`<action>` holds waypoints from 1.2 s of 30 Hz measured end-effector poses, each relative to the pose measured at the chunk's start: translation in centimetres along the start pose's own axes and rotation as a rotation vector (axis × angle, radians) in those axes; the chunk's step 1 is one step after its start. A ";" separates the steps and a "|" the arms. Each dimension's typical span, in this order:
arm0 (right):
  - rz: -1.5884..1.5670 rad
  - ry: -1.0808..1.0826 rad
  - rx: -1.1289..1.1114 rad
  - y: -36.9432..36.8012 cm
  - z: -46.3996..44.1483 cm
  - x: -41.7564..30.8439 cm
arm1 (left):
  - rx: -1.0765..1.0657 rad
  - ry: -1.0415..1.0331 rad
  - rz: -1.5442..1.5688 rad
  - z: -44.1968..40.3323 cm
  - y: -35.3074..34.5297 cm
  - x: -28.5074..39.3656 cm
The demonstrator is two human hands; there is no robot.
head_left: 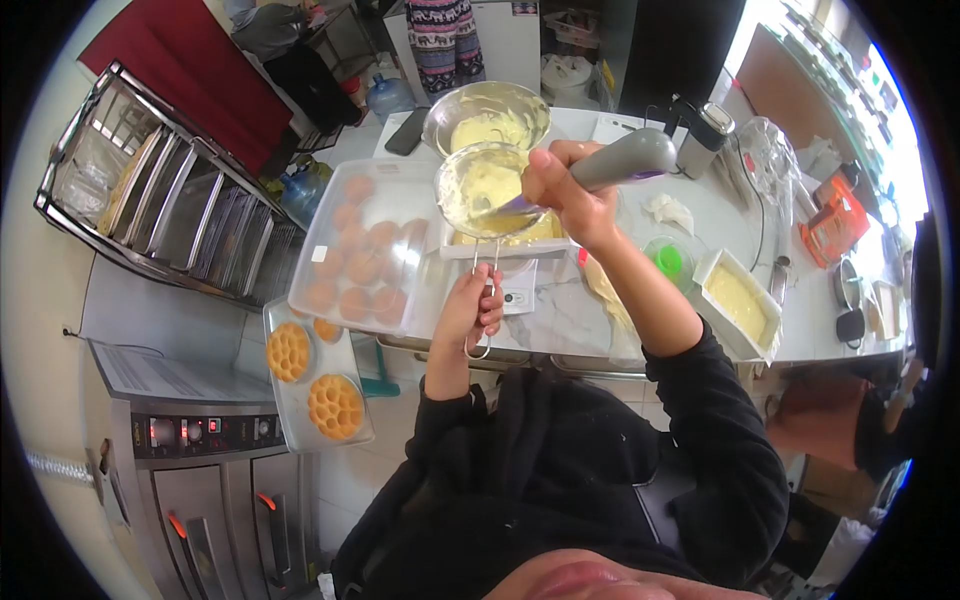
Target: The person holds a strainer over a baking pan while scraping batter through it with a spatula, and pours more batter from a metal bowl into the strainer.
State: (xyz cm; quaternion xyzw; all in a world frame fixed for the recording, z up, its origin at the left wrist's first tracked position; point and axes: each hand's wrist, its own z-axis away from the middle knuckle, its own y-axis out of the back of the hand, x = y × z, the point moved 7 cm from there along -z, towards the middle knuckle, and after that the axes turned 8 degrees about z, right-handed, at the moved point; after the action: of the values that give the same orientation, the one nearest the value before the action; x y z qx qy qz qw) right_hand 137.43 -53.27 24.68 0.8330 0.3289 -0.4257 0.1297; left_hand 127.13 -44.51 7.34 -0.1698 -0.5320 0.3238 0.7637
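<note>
My left hand is closed round the wire handle of a metal strainer with pale yellow batter in it. A spatula with a thick grey handle is gripped in my right hand, and its purple lower part reaches down into the batter. Under the strainer is a rectangular white-lined pan with yellow batter, on a white scale. Just behind the strainer stands a large metal bowl with more batter inside.
Left are a lidded plastic box of round items and a tray with honeycomb-topped cakes. Right are a batter-filled lined pan, a green cup, a hand mixer and an orange bag. Other people stand behind and at right.
</note>
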 end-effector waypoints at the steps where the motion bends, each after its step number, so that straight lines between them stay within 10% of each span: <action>1: 0.003 -0.041 -0.032 -0.5 0.0 -1.4 | -0.002 -0.018 -0.009 -0.1 0.0 0.2; 28: 0.369 0.286 0.046 0.9 0.1 -0.3 | 0.008 0.020 -0.064 0.9 0.0 -0.1; 36: -0.121 0.020 0.101 1.7 0.0 2.0 | 0.003 -0.002 -0.024 0.4 1.3 0.1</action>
State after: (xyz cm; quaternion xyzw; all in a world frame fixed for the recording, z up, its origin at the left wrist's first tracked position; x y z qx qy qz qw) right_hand 139.42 -53.69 22.98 0.8213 0.3578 -0.4405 0.0584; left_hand 126.42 -43.52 6.77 -0.1621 -0.5345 0.3157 0.7671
